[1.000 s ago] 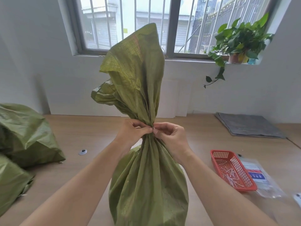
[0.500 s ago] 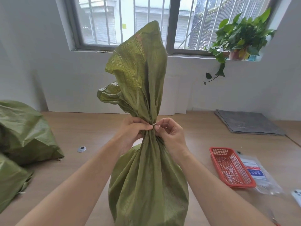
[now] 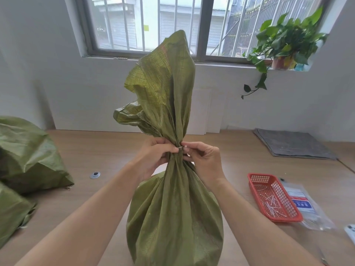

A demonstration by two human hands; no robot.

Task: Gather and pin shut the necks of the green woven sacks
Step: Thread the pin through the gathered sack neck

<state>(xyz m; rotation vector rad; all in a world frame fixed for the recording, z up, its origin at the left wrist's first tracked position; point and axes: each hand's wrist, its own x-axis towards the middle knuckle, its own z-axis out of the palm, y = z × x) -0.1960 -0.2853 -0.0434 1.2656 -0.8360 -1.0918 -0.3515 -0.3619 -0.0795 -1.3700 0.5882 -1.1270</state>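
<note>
1. Fingers (image 3: 189, 145) of the right hand (image 3: 206, 162) are curled in tight, thumb and forefinger pinching a small pale pin (image 3: 180, 148) right at the gathered neck (image 3: 176, 158) of the green woven sack (image 3: 172, 217).
2. Left hand (image 3: 153, 156) is wrapped round that neck from the other side. Its thumb tip touches the pin's near end, so both hands meet at the cinch.
3. Now the sack: it stands upright on the tabletop (image 3: 107, 150), near the front edge and about midway along it. It's full-bellied below the hands, with the loose top fanning up above them.
4. Over at the left edge, two more green sacks (image 3: 28, 154) lie slumped, one behind the other. I cannot tell whether their necks are pinned.
5. Small round metal disc (image 3: 95, 175) sits in the tabletop between those sacks and the left forearm.
6. Toward the right edge, a red mesh basket (image 3: 256, 178) holds a scatter of loose pins (image 3: 272, 206). A clear plastic packet (image 3: 307, 208) with a blue and red label lies touching its right side.
7. Back right corner: a folded grey mat (image 3: 294, 144) lies flat by the wall, and a leafy potted plant (image 3: 284, 41) sits on the window sill above it.
</note>
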